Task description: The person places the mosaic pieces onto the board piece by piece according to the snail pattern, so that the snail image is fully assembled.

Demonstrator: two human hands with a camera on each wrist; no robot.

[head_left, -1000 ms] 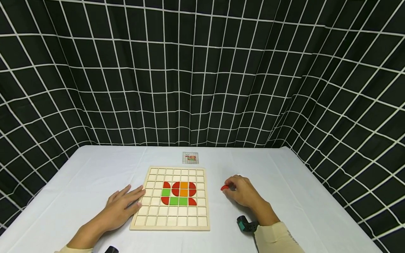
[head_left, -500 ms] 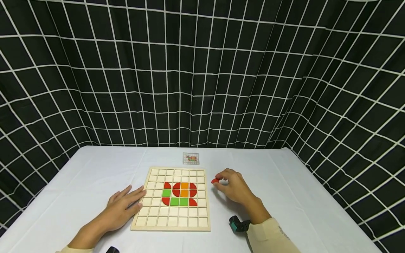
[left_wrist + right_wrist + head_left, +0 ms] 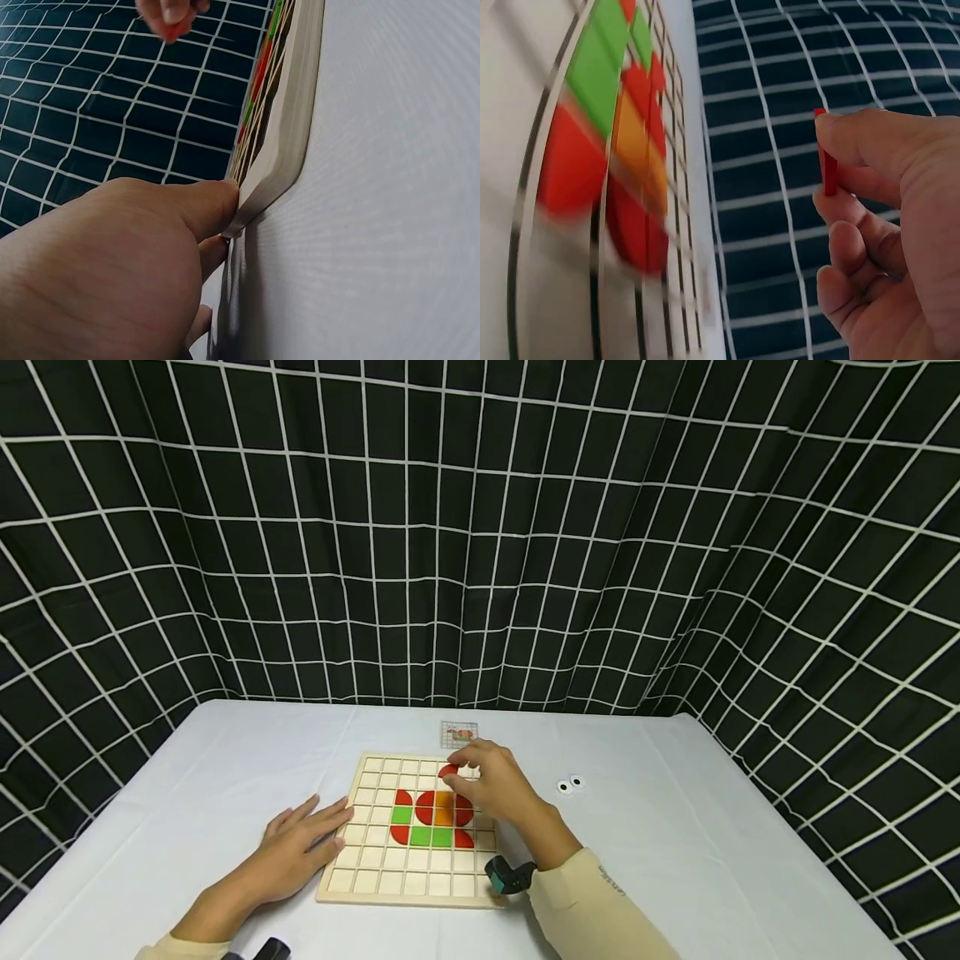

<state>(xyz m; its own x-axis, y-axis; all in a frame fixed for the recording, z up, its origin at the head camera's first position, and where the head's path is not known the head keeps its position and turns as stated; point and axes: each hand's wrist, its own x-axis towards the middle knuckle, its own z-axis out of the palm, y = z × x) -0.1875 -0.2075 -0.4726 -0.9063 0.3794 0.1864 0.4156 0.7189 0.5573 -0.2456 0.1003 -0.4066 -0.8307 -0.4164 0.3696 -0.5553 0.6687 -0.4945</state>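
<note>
A wooden grid board lies on the white table, with red, green and orange tiles set in its middle cells. Between thumb and fingertips my right hand pinches a red quarter-round tile, held above the upper part of the board. In the right wrist view that red tile is seen edge-on, off the board's surface. At the board's left edge rests my left hand, its fingers extended and touching the frame. The left wrist view has the left thumb against the board's corner.
Behind the board lies a small picture card with a coloured pattern on a grid. Two round white eye pieces with black centres lie on the table to the right. A black curtain with white grid lines surrounds the table.
My right hand has moved left from beside the board to above it, carrying the red tile. The eye pieces have come into view. My left hand stays at the board's edge.
</note>
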